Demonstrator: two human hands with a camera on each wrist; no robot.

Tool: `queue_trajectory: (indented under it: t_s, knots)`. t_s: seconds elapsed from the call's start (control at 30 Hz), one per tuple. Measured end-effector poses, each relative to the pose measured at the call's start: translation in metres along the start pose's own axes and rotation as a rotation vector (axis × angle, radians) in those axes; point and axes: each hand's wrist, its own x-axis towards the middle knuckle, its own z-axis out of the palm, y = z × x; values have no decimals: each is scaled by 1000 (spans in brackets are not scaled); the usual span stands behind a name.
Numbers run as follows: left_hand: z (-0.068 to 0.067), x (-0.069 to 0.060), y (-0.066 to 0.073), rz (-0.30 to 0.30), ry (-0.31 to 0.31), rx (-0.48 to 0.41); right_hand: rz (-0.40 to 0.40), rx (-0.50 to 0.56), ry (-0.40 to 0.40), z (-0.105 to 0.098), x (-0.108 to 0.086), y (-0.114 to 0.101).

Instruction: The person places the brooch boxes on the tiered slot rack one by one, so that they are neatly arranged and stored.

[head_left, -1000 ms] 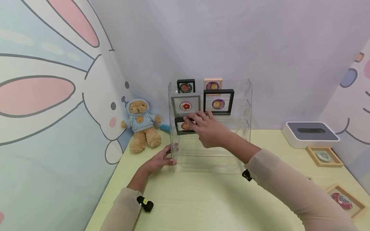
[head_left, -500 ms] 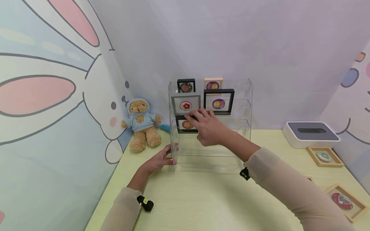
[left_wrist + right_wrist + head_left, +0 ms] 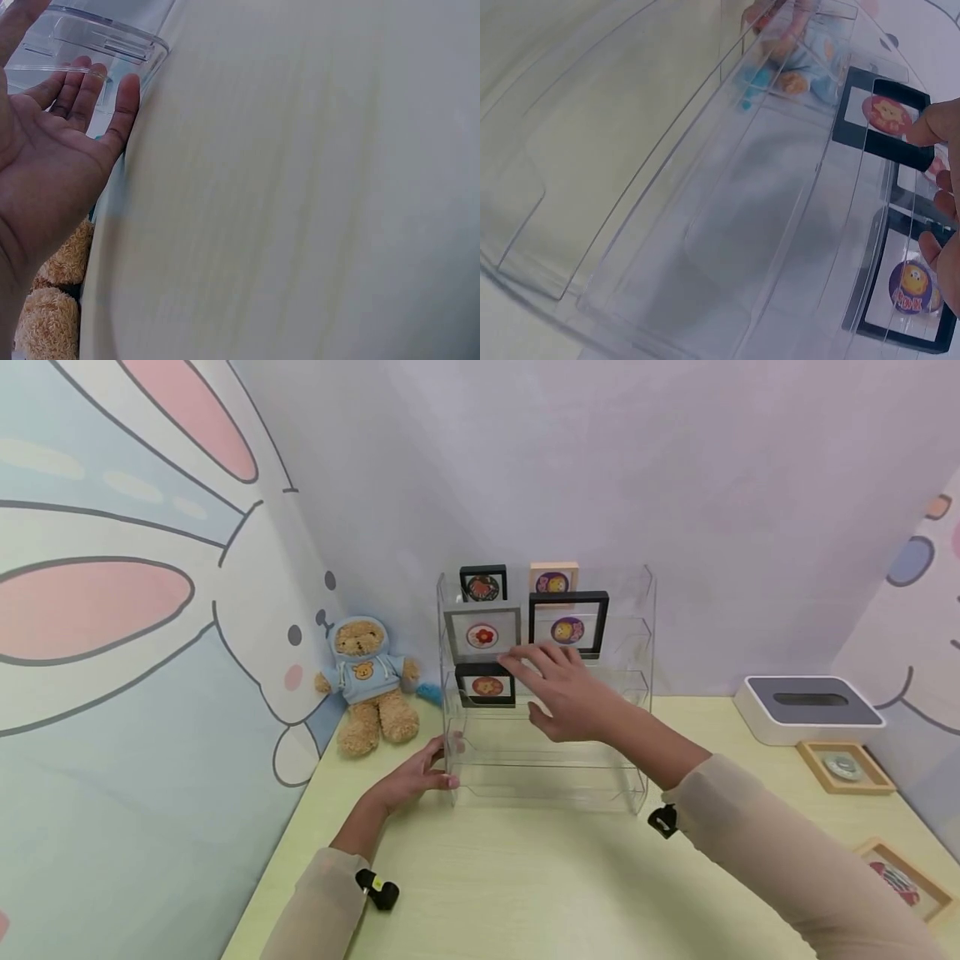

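Note:
A clear acrylic tiered rack (image 3: 547, 767) stands against the wall, holding several small picture frames. My left hand (image 3: 408, 781) touches the rack's lower left side; in the left wrist view its fingers (image 3: 88, 94) look nearly straight. My right hand (image 3: 572, 693) hovers in front of the rack with fingers extended, just right of a black frame with a round reddish picture (image 3: 487, 686) on the third tier. Above that sits a grey frame with a red flower (image 3: 482, 636). Beside it a larger black frame (image 3: 567, 630) is partly covered by the right hand.
On the top tier are a small black frame (image 3: 482, 583) and a light wood frame (image 3: 553, 581). A teddy bear (image 3: 371, 681) sits left of the rack. At right are a tissue box (image 3: 808, 710) and wooden frames (image 3: 843, 767) on the table.
The lower black frame has been straightened and let go of, now resting level in its tier. My right hand has moved slightly right, off it. The left hand has stayed put.

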Motion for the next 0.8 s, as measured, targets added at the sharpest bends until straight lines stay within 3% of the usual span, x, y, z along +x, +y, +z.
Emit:
queue_trajectory:
  t_s: [0.27,0.63,0.8]
  knots:
    - [1,1,1,-11,5,-6,14,-10,98,-21,-52,26]
    - [0,0,-1,-15,6,-22,102,-3,210,-39,-141,59]
    - [0,1,0,-8,-4,-13,175,-23,212,-50,-187,74]
